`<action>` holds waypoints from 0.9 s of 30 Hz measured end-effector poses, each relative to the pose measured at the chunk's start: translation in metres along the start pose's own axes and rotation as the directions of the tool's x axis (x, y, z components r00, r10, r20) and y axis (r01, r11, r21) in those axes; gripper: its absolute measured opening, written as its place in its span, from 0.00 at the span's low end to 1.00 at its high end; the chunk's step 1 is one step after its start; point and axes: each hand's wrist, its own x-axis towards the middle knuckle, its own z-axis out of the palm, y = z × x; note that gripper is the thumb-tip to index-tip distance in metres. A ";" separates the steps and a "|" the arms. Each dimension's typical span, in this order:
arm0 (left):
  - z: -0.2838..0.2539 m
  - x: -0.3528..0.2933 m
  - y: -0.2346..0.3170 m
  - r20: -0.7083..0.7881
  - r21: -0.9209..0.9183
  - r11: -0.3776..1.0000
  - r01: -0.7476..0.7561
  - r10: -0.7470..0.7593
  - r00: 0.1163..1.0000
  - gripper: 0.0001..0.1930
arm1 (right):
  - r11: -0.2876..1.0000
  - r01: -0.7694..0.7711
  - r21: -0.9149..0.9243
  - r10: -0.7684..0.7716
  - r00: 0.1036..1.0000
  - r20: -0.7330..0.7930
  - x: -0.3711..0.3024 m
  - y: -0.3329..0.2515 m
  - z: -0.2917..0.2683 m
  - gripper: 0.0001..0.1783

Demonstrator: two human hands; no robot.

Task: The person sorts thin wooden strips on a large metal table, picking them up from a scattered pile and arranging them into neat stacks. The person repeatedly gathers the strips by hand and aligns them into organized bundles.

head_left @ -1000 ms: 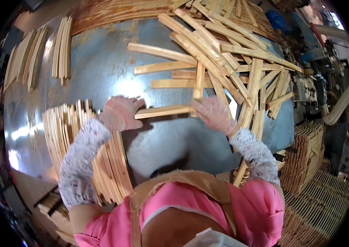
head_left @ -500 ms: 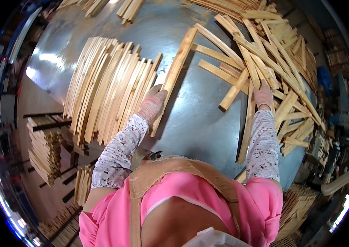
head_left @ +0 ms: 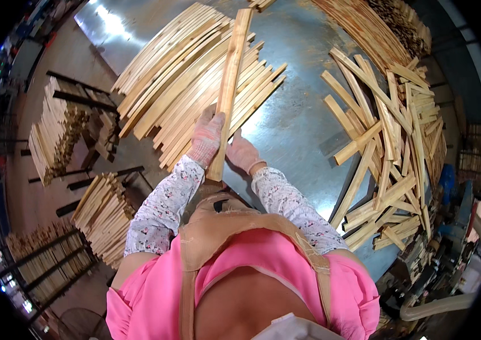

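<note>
A long wooden strip slants across the right part of a row of strips, with my gloved left hand closed around its lower part. Beneath it, the row of wooden strips lies side by side on the metal table. My gloved right hand is just right of the held strip's lower end, near the row's closest ends. Its visible fingers are apart with nothing seen in them, though the strip partly covers the fingertips. Both sleeves are white with a floral print.
To the right, loose wooden strips lie crossed in a heap on the table. Stacked strips stand at the far right. Left of the table, wood bundles sit on dark metal racks. Machinery with a pale hose is at lower right.
My right hand has left the loose heap and come across beside my left hand. The strip in my left hand now lies over the row. The view has turned toward the left.
</note>
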 end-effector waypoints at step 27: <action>-0.146 0.147 0.001 0.285 0.958 -0.023 -0.287 0.225 0.932 0.19 | 0.890 -0.245 0.385 0.280 0.959 -0.036 0.043 0.067 -0.002 0.33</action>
